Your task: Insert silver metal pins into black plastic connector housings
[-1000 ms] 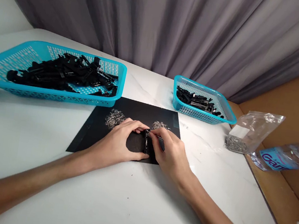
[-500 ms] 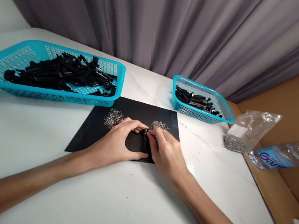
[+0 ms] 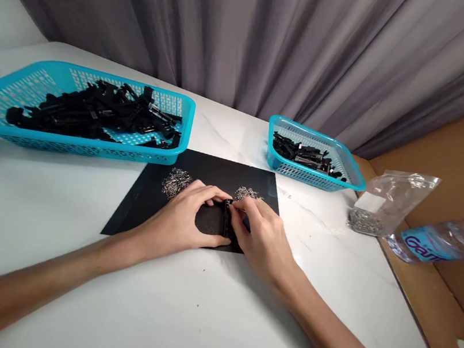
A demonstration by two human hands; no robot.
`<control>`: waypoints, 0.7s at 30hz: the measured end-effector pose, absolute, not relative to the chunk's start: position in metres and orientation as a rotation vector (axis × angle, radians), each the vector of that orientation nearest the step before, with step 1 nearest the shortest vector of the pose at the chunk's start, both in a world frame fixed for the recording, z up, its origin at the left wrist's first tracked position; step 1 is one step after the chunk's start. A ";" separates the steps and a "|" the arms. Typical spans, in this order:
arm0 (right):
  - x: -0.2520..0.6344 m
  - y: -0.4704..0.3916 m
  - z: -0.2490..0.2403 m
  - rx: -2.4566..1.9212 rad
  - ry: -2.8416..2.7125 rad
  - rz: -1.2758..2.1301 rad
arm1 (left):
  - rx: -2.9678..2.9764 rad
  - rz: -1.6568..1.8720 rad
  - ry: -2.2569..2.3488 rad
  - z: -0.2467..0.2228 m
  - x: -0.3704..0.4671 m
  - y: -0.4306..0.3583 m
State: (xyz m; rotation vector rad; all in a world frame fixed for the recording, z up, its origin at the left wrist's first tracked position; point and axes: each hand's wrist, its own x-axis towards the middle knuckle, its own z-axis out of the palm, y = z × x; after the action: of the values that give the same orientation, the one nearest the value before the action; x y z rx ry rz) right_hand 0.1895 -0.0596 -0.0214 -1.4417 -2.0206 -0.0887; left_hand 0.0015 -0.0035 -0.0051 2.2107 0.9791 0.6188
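My left hand (image 3: 189, 214) holds a narrow black plastic part (image 3: 226, 220) by its two ends, between thumb and fingers, over a black mat (image 3: 135, 206). At the part's far right side, my right hand (image 3: 261, 225) has its thumb and index finger pinched together. Whatever sits in that pinch is too small and covered to make out. One pile of small silvery metal pieces (image 3: 176, 183) lies on the mat beyond my left hand. A second pile of such pieces (image 3: 246, 193) lies just beyond my right fingertips.
At the back left stands a large blue basket (image 3: 88, 146) heaped with black plastic parts. A smaller blue basket (image 3: 314, 177) at the back right holds similar ones. Farther right are a clear bag (image 3: 367, 220) of metal pieces and a plastic bottle (image 3: 431, 244) lying tilted.
Both hands stay almost in place around the black part. The right fingertips shift very slightly against it; the whole view moves a little.
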 end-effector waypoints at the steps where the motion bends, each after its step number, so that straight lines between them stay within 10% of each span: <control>1: 0.190 -0.060 -0.022 -1.437 -2.029 -0.085 | 2.213 0.611 0.991 -0.005 0.001 -0.003; 21: 0.195 -0.054 -0.016 -1.391 -1.927 0.187 | 2.288 0.621 1.035 -0.004 0.004 0.000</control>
State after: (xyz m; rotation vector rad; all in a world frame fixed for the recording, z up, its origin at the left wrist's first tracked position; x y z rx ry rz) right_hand 0.1948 -0.0538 -0.0159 -1.3913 -1.9273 0.1872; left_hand 0.0037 0.0002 -0.0037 2.2884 1.0350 0.6211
